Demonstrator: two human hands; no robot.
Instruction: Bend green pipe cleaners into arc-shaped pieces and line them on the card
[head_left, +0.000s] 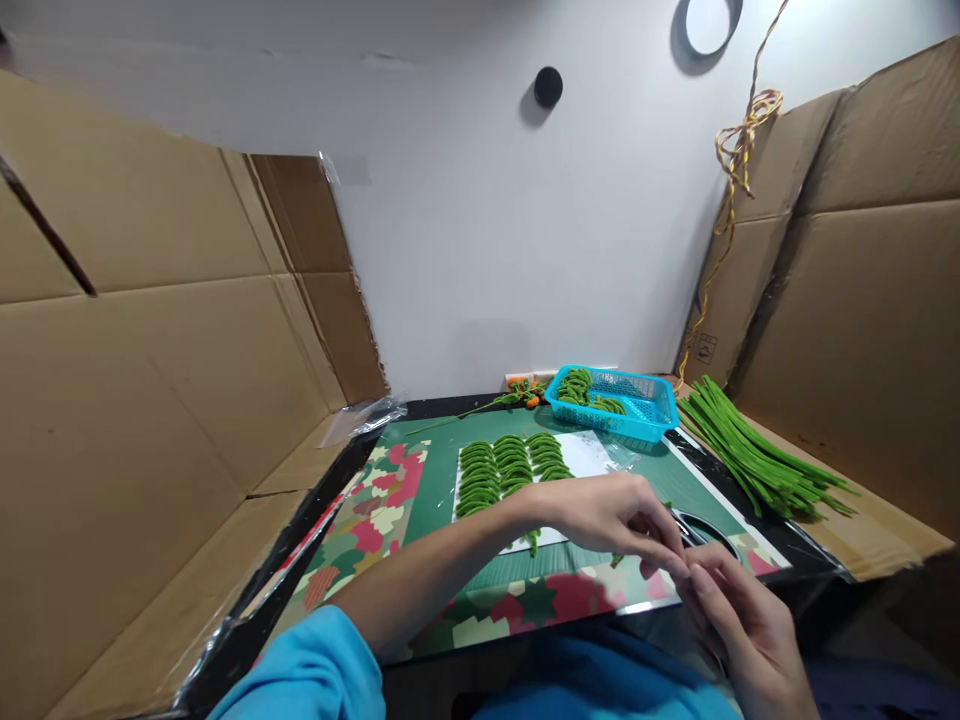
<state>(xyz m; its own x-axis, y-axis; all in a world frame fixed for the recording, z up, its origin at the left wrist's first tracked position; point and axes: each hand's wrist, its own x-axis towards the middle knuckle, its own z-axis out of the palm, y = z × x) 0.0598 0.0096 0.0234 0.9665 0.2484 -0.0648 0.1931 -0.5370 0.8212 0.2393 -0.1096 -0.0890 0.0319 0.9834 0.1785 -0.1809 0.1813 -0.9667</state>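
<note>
Meeting at the bench's point(439, 470) near right edge, the left hand point(619, 515) and right hand point(750, 615) pinch fingers together, anything between them hidden. Fuzzy green curved pieces point(512, 462) lie farther left in three columns, overlapping on a white sheet point(589, 453).

a plain pale wall point(465, 230) stands behind the table point(352, 570), brightest toward its upper right and dimmer toward the upper left. a round black knob point(548, 87) and a dark-rimmed ring point(712, 25) sit on it, each casting a soft shadow. tall brown cardboard panels point(150, 370) close in the left side, creased along their folds; more corrugated cardboard point(877, 260) rises on the right, with a small printed mark. a twisted yellow-brown cord point(739, 150), knotted into loops, hangs down beside the right-hand cardboard.
</note>
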